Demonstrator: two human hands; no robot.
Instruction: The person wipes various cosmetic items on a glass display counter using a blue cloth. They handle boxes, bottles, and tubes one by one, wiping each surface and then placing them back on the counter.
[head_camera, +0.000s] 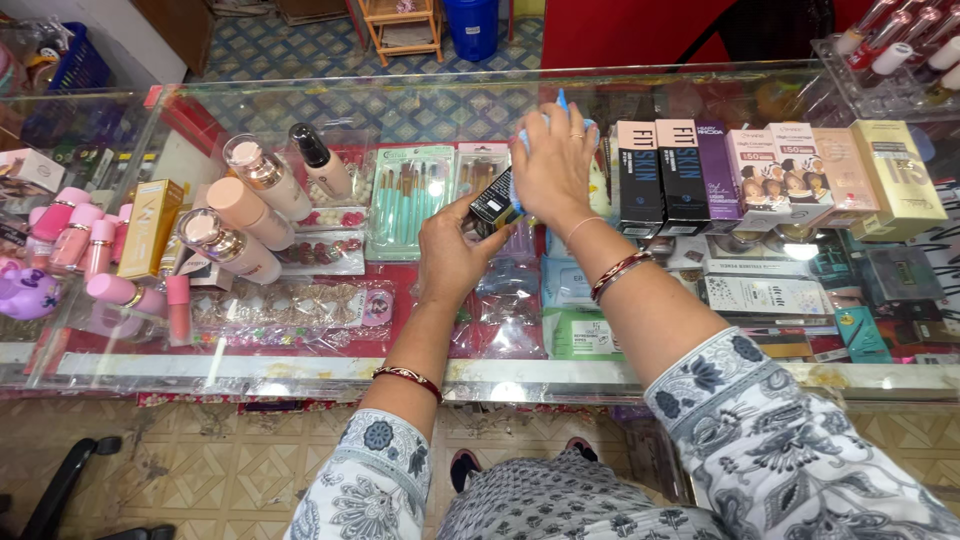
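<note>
The left hand (452, 255) grips a small black box (493, 205) above the glass bench (330, 110), while the right hand (553, 160) lies flat, fingers spread, pressing a blue cloth (527, 135) on the glass just beside a row of upright cartons (700, 175). A wide sweep of that cloth could likely topple the nearest carton. Under the glass, clear packets hold a teal brush set (408, 198), and bottles (240, 215) lie further left.

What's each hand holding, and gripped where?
Left hand grips a small black box by its lower end, fingers around the sides. Right hand presses flat on a blue cloth on the glass counter.
</note>
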